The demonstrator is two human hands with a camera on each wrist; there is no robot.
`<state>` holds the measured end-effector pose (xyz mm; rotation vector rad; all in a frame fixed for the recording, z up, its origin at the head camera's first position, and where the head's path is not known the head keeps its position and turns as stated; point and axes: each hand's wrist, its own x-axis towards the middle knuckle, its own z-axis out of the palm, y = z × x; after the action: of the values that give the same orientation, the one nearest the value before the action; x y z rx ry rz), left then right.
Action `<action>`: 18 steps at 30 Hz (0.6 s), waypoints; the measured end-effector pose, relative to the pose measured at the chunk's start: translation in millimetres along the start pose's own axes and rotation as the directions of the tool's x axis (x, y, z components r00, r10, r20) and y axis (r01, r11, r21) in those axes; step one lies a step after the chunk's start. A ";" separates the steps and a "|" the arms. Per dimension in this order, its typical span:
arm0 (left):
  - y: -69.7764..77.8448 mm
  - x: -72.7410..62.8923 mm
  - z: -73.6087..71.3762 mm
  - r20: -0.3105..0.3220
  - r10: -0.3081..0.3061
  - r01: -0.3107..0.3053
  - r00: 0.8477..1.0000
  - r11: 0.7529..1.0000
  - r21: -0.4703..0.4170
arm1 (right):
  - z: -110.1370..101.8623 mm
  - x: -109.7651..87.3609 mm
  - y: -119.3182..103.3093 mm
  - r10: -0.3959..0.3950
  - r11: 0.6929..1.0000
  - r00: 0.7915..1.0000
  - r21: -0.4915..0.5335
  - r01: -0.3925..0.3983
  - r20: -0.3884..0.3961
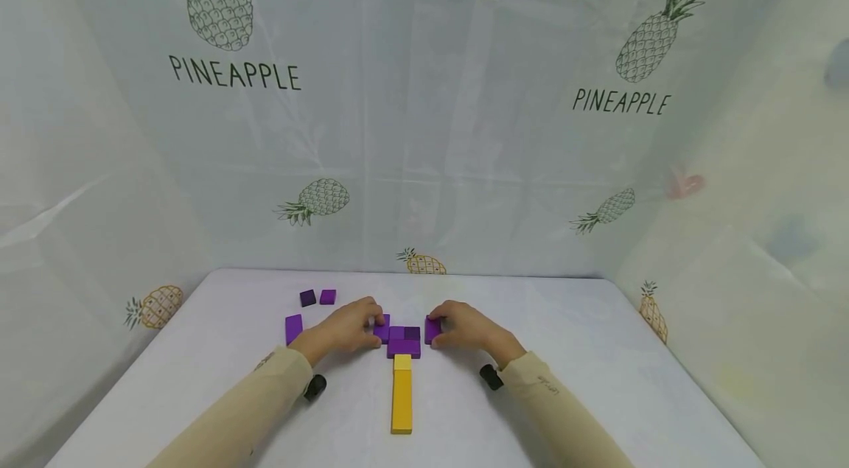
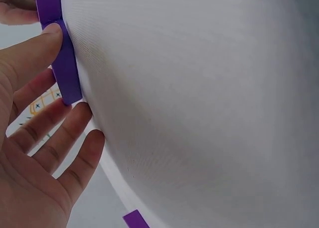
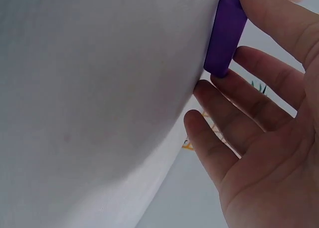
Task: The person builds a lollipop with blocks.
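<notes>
In the head view my left hand (image 1: 348, 326) pinches an upright purple block (image 1: 382, 330) at the left side of a small cluster. The left wrist view shows my thumb and fingers around that same purple block (image 2: 69, 71), its end against another purple piece. My right hand (image 1: 467, 326) grips a second purple block (image 1: 432, 331), a narrow gap to the right of the cluster. In the right wrist view this block (image 3: 226, 38) sits between thumb and fingertips. The cluster has a small purple block (image 1: 396, 333), a dark purple block (image 1: 412, 333) and a wide purple block (image 1: 404, 350).
Below the cluster lie a short yellow block (image 1: 402, 362) and a long yellow block (image 1: 402, 403). At the left are a dark block (image 1: 308, 298), a small purple block (image 1: 328, 297) and a purple rectangular block (image 1: 293, 326). Pineapple-printed cloth (image 1: 424, 121) hangs behind the white table (image 1: 663, 394).
</notes>
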<state>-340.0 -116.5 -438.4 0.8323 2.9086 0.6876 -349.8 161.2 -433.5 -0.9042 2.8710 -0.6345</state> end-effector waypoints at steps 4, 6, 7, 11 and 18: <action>-2.7 1.6 2.0 -0.003 0.000 0.001 1.000 1.000 0.011 | 2.6 3.1 -1.5 0.010 1.000 1.000 -0.003 -0.010 0.013; -3.5 2.2 2.5 -0.003 -0.002 0.002 1.000 1.000 0.016 | 3.4 4.4 -2.9 0.010 1.000 1.000 0.000 -0.010 0.019; -3.7 2.4 2.5 -0.003 -0.004 0.004 1.000 1.000 0.017 | 3.4 5.0 -3.8 0.008 1.000 1.000 0.001 -0.009 0.021; -3.9 2.4 2.4 -0.003 -0.004 0.004 1.000 1.000 0.019 | 3.3 6.1 -6.2 -0.004 1.000 1.000 0.012 0.004 0.023; -1.7 1.3 1.1 -0.001 -0.007 0.007 1.000 1.000 0.017 | 3.7 6.9 -6.9 -0.008 1.000 1.000 -0.009 0.008 0.022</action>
<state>-341.8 -116.7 -440.0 0.8235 2.9203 0.6639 -351.1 150.8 -433.7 -0.9189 2.8551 -0.6084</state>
